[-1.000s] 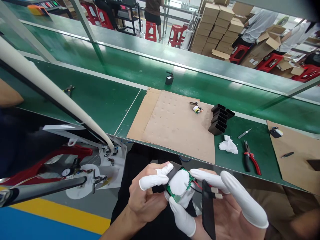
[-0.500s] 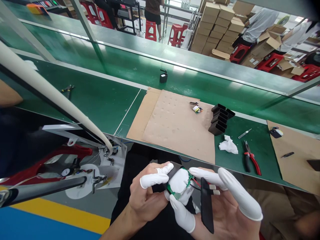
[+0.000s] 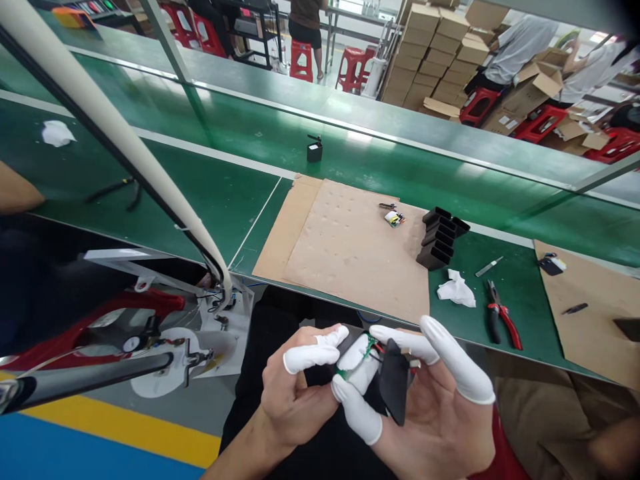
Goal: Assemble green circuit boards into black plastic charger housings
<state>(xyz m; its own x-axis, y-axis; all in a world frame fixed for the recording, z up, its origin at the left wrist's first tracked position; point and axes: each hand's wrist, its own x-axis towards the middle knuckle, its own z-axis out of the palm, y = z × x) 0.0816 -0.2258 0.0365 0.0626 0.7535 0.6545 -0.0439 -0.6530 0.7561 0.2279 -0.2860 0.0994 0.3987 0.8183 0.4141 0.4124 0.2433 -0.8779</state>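
Note:
My left hand [image 3: 293, 383], with white finger cots, is closed around a black plastic housing [image 3: 351, 338], which its fingers partly cover. My right hand [image 3: 435, 400], also in finger cots, pinches a green circuit board [image 3: 370, 343] with a white pad [image 3: 354, 355] on top. The board's left end sits at the mouth of the housing; how deep it goes is hidden. Red and black wires run from the board to a black end cover [image 3: 394, 383] with metal prongs, which stands on edge against my right palm.
Cardboard [image 3: 350, 253] covers the bench, bearing a small board assembly [image 3: 395, 219]. Stacked black housings [image 3: 437, 240], a white cloth [image 3: 457, 289] and red-handled pliers [image 3: 503, 317] lie to the right. A black adapter [image 3: 315, 152] stands on the green belt. A pale hose [image 3: 125, 133] crosses the left side.
My right hand has moved left with the board and cover, and less of the board shows outside the housing. On the belt the black adapter has shifted left. The pale hose and left-hand pliers have moved.

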